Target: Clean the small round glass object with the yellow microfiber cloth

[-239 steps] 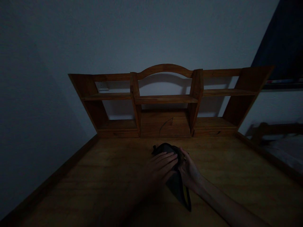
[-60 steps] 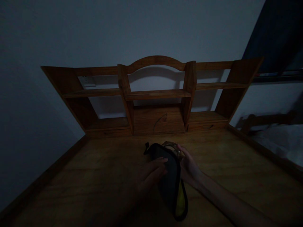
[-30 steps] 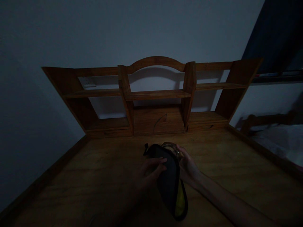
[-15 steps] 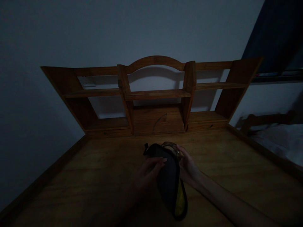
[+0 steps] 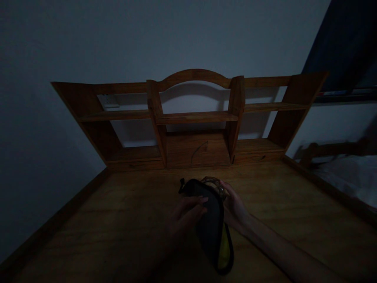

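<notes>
A dark grey glasses case [image 5: 209, 224] with black edging stands tilted in front of me over the desk. It gapes at the lower right, where a yellow lining or inner side [image 5: 224, 249] shows. My left hand [image 5: 187, 214] is bent at the near face of the case, thumb and fingertips pressed against it. Behind the upper right edge, my right hand [image 5: 235, 208] grips a pair of glasses [image 5: 216, 184] with brownish, shiny rims, partly hidden by the case. A small black tab [image 5: 182, 182] sticks out at the case's upper left.
The wooden desk [image 5: 132, 204] has raised side edges. At its back, against the pale wall, stands a wooden shelf unit [image 5: 197, 118] with low drawers. A bed [image 5: 347, 169] with light bedding lies to the right, below a dark window or curtain. The light is dim.
Almost nothing differs. Both hands, the case and the glasses stay in nearly the same place; the view has shifted very slightly.
</notes>
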The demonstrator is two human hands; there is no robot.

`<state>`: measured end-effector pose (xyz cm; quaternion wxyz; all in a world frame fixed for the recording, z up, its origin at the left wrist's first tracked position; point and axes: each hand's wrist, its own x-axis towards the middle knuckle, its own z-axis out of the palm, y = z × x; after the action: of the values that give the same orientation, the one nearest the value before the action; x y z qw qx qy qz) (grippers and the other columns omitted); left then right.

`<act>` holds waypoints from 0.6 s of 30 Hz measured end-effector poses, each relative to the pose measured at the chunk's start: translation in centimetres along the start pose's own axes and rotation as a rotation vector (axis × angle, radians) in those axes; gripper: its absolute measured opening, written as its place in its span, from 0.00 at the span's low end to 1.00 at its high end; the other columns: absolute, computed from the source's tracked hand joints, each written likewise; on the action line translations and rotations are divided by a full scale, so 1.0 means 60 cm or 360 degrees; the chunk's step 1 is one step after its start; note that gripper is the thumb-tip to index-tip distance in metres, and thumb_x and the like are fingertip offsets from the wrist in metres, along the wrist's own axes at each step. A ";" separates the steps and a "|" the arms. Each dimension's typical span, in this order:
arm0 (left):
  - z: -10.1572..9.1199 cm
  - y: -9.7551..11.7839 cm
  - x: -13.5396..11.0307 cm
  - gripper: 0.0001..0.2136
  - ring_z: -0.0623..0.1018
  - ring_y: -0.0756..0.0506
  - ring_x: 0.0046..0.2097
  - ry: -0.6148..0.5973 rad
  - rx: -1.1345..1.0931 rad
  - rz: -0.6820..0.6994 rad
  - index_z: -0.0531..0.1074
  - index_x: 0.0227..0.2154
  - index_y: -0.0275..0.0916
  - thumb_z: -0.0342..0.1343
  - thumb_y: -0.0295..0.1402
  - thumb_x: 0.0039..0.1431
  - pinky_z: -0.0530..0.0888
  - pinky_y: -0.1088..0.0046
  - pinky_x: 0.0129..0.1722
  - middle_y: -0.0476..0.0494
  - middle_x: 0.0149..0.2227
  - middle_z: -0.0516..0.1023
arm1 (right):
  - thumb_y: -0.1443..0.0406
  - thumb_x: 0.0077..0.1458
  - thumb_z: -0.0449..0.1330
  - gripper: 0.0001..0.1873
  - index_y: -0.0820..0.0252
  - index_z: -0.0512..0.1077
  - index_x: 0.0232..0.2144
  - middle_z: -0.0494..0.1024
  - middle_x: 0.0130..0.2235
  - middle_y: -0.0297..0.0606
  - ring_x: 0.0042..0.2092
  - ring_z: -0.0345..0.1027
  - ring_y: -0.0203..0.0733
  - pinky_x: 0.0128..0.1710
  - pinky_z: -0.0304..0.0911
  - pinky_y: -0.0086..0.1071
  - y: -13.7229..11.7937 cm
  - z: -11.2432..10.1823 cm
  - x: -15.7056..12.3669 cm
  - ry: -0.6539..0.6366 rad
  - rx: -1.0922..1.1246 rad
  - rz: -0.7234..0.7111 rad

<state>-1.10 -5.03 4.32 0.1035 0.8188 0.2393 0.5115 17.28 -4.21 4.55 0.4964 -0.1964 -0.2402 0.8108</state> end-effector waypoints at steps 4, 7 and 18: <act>0.004 0.000 0.002 0.14 0.79 0.48 0.42 0.0071 -0.0023 -0.0051 0.68 0.48 0.44 0.52 0.24 0.61 0.79 0.74 0.40 0.45 0.42 0.77 | 0.54 0.58 0.55 0.20 0.60 0.71 0.47 0.79 0.40 0.38 0.42 0.72 0.45 0.49 0.60 0.39 0.000 0.000 0.001 -0.0027 0.0028 -0.0019; 0.005 0.000 0.005 0.14 0.78 0.49 0.42 0.0122 -0.0034 0.0003 0.67 0.48 0.46 0.51 0.23 0.61 0.79 0.75 0.40 0.47 0.41 0.77 | 0.54 0.58 0.55 0.20 0.61 0.72 0.47 0.79 0.40 0.39 0.43 0.72 0.45 0.50 0.60 0.39 0.000 0.000 0.002 -0.0021 0.0016 -0.0032; 0.015 -0.016 -0.004 0.11 0.76 0.50 0.43 0.0185 0.0162 0.0059 0.70 0.44 0.39 0.51 0.22 0.61 0.76 0.75 0.40 0.44 0.41 0.75 | 0.56 0.59 0.55 0.18 0.61 0.72 0.46 0.79 0.40 0.38 0.44 0.71 0.45 0.51 0.59 0.38 0.001 -0.006 0.005 -0.0044 0.0073 -0.0036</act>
<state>-0.65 -4.29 3.30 0.0382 0.7962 0.2553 0.5472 17.29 -3.91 4.21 0.5067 -0.1709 -0.2304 0.8130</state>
